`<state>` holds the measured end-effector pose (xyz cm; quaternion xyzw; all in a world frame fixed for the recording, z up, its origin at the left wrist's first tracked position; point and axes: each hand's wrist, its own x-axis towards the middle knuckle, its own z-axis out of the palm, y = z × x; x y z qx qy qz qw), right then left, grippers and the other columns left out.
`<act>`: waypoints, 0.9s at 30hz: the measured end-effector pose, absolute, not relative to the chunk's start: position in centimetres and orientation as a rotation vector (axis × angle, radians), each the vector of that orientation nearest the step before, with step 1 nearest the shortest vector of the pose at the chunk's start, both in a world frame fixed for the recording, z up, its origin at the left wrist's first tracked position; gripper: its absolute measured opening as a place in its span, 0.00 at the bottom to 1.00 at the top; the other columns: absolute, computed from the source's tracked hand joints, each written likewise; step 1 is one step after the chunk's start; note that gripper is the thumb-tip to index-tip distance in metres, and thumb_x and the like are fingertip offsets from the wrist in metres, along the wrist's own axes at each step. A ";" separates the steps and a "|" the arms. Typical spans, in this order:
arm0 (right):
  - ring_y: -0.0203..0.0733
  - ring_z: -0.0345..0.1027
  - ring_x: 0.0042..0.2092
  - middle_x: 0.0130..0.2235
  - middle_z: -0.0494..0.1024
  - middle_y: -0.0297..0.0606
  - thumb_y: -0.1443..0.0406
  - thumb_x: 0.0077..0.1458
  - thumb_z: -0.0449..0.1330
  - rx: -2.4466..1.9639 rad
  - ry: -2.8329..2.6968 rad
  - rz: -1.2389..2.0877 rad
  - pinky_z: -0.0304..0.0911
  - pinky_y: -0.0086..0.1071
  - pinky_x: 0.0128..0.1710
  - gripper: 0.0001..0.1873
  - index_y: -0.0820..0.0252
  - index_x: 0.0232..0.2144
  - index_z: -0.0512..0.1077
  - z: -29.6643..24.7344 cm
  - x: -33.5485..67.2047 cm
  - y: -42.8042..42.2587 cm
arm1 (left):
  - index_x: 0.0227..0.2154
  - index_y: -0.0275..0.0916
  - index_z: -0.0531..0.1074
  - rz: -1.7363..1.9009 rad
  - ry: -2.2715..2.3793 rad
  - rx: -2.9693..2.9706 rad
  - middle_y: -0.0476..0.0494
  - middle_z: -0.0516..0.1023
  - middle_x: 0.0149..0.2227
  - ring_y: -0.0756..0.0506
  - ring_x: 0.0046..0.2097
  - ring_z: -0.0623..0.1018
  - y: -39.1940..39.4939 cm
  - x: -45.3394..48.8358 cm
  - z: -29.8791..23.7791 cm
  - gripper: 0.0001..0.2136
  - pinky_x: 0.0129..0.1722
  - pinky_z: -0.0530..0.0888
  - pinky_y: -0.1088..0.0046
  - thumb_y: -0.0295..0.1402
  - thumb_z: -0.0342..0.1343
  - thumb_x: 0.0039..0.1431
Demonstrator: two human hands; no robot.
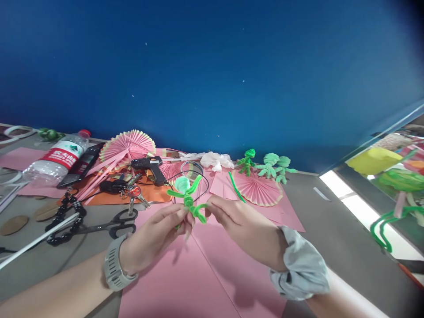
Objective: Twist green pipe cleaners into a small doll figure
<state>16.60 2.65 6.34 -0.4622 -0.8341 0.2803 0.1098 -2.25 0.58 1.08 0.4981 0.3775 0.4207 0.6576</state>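
Observation:
A small pipe-cleaner figure is held up over the pink paper. Its round head is pale green, and its body and bent limbs are brighter green. My left hand pinches the lower body between thumb and fingers. My right hand has its fingers closed on the tip of the lower right limb. Just behind the right hand, a loose green pipe cleaner lies on the paper. Further back stand a bright green figure and two paler green figures, beside a pink paper fan.
To the left lie black scissors, keys, a hot glue gun, a bead bracelet and a plastic bottle. A larger pink fan rests near the blue partition. White plastic sits at the back.

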 end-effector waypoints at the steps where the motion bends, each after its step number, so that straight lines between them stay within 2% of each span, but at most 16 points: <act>1: 0.33 0.60 0.25 0.25 0.68 0.28 0.66 0.62 0.41 -1.359 -2.460 0.819 0.51 0.26 0.26 0.13 0.57 0.29 0.62 5.9 16.3 2.6 | 0.25 0.39 0.67 0.982 0.841 1.053 0.48 0.65 0.26 0.50 0.29 0.65 0.5 -2.1 1.1 0.12 0.32 0.66 0.74 0.35 0.43 0.61; 5: 0.37 0.65 0.24 0.26 0.73 0.34 0.66 0.61 0.42 -1.524 -2.583 0.594 0.48 0.29 0.22 0.11 0.59 0.32 0.63 4.1 14.5 1.1 | 0.26 0.40 0.65 1.070 0.905 1.000 0.48 0.64 0.26 0.49 0.30 0.66 0.2 -1.8 1.3 0.12 0.33 0.67 0.73 0.36 0.40 0.62; 8: 0.42 0.68 0.24 0.25 0.75 0.37 0.69 0.58 0.46 -1.656 -2.690 0.414 0.44 0.30 0.19 0.08 0.60 0.34 0.65 3.6 13.3 -0.3 | 0.28 0.40 0.65 1.064 1.150 1.236 0.48 0.66 0.29 0.49 0.34 0.66 0.1 -1.8 1.3 0.11 0.36 0.65 0.74 0.35 0.42 0.62; 13: 0.42 0.69 0.24 0.25 0.75 0.37 0.71 0.57 0.46 -1.547 -2.819 0.324 0.45 0.33 0.19 0.10 0.58 0.31 0.67 4.7 13.3 -1.3 | 0.20 0.39 0.54 0.828 1.453 1.908 0.52 0.59 0.22 0.49 0.26 0.61 0.0 -2.0 1.7 0.13 0.28 0.57 0.73 0.32 0.40 0.61; 17: 0.39 0.65 0.22 0.24 0.73 0.34 0.68 0.57 0.47 -1.551 -2.746 0.427 0.44 0.31 0.19 0.08 0.57 0.29 0.65 6.1 14.5 -0.7 | 0.20 0.39 0.56 0.777 1.394 2.079 0.51 0.63 0.24 0.48 0.30 0.63 0.2 -2.0 1.7 0.13 0.31 0.59 0.72 0.28 0.40 0.60; 21: 0.34 0.58 0.22 0.23 0.68 0.28 0.67 0.59 0.46 -1.489 -2.549 0.570 0.45 0.28 0.21 0.07 0.56 0.32 0.62 6.9 16.0 0.9 | 0.25 0.39 0.63 0.854 1.296 1.858 0.50 0.68 0.27 0.48 0.33 0.67 0.5 -2.2 1.3 0.10 0.34 0.62 0.74 0.29 0.41 0.61; 27: 0.30 0.52 0.24 0.23 0.60 0.27 0.65 0.62 0.44 -1.201 -2.338 1.094 0.49 0.25 0.25 0.12 0.58 0.26 0.62 5.5 16.6 3.4 | 0.26 0.39 0.66 0.821 0.904 1.434 0.50 0.67 0.25 0.50 0.30 0.68 0.4 -2.3 1.1 0.13 0.34 0.65 0.75 0.34 0.41 0.62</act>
